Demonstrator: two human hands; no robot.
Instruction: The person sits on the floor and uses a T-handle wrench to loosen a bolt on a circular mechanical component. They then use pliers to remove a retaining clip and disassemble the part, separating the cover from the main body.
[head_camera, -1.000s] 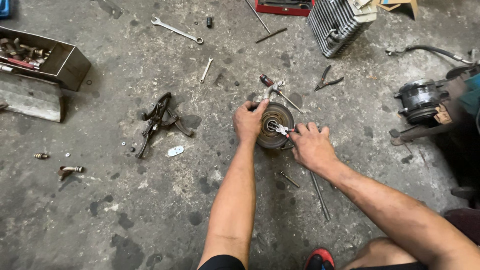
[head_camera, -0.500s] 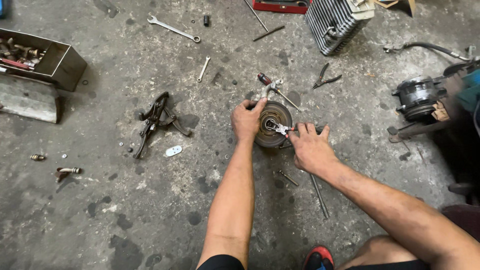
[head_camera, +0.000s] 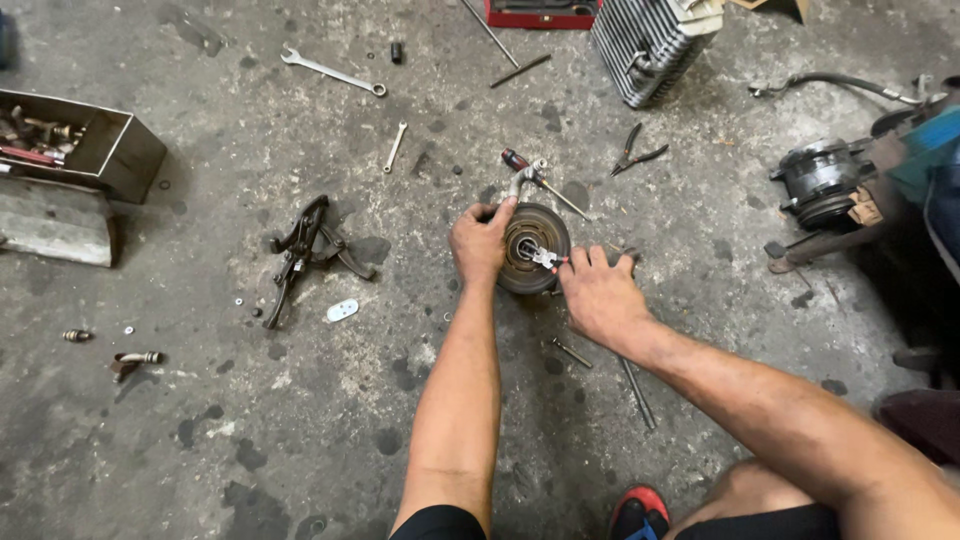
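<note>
Left hand grips the heavy, rigid steel pulley at its nine o'clock rim; right hand pinches small pliers at the hub.

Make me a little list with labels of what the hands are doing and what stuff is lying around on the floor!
place: stained concrete floor
left hand: grips the rim of a round metal disc
right hand: holds small pliers at the disc's centre
behind the disc: red-handled screwdriver
left of the hands: black puller, two spanners
far left: metal box of parts
top: finned metal block
</note>
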